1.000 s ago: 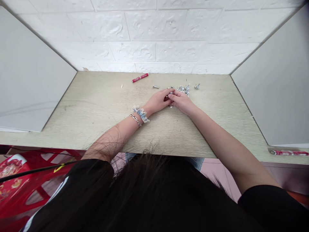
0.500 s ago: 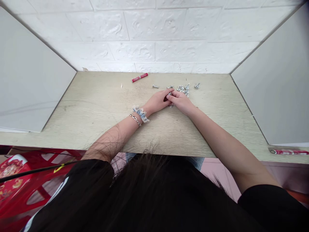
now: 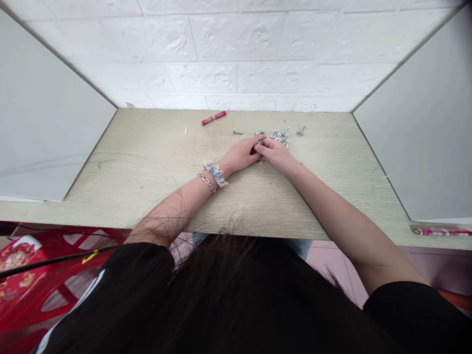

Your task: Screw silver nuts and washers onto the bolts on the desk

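Both hands meet at the far middle of the pale wooden table (image 3: 147, 162) — left hand (image 3: 241, 155) and right hand (image 3: 277, 155) curled, fingertips pinching a small silver bolt (image 3: 260, 143) between them. Step in hand seems threading; turning it further needs steady fingers. Loose silver bolts (image 3: 282, 134) lie just beyond.

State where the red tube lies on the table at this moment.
In the head view, the red tube lies at the far edge of the table, near the wall, left of the loose bolts and beyond the left hand.
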Tool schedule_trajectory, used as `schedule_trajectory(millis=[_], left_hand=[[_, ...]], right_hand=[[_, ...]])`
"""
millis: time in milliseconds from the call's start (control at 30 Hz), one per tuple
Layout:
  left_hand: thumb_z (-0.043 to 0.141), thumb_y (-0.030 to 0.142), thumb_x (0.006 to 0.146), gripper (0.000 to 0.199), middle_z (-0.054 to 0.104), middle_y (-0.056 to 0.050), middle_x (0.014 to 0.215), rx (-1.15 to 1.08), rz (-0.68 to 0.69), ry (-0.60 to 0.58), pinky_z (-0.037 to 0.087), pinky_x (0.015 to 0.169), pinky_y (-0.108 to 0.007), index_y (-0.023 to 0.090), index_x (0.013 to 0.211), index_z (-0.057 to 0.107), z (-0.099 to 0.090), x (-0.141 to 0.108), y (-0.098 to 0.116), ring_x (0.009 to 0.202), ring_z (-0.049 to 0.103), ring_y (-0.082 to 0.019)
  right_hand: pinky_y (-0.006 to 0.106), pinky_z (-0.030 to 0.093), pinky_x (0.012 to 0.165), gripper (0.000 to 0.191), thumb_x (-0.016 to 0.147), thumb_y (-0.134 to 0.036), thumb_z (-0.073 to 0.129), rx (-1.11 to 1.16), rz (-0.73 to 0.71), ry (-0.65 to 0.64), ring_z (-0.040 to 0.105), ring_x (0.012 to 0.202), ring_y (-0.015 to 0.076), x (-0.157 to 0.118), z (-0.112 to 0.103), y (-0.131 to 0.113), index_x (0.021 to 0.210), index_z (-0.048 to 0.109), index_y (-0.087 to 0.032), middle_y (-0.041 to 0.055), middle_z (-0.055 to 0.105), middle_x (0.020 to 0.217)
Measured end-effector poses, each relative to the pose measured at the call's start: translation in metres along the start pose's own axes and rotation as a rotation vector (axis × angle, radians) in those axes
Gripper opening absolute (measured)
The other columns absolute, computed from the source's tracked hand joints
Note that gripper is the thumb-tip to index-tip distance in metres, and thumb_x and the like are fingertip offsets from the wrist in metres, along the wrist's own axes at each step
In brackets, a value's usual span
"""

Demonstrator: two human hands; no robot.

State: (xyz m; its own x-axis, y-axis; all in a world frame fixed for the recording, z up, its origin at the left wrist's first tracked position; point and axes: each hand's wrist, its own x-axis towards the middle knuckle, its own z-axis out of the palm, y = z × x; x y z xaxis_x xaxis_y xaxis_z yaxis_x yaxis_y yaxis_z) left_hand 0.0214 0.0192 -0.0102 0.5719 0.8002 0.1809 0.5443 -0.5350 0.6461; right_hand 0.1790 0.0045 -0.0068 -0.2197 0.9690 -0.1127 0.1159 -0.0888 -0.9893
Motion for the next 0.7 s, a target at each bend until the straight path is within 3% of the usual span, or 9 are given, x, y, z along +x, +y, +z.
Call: schedule_trajectory(millis=[700], left_hand=[[0.057,0.011,0.087,0.061,0.072,-0.011,0.135,0.028,0.016,0.0,0.053,0.109,-0.039,0.014,0.148,0.056,0.0014,0.0015,-0.003,0.123,0.068,-0.026]], right_hand=[[0.024,0.042,0.059,0.019,0.091,-0.017,0.062,-0.062,-0.05,0.002,0.051,0.061,0.0097,-0.0013,0.0011,0.0001,0.073,0.06,-0.018,-0.0028,0.059,0.064]])
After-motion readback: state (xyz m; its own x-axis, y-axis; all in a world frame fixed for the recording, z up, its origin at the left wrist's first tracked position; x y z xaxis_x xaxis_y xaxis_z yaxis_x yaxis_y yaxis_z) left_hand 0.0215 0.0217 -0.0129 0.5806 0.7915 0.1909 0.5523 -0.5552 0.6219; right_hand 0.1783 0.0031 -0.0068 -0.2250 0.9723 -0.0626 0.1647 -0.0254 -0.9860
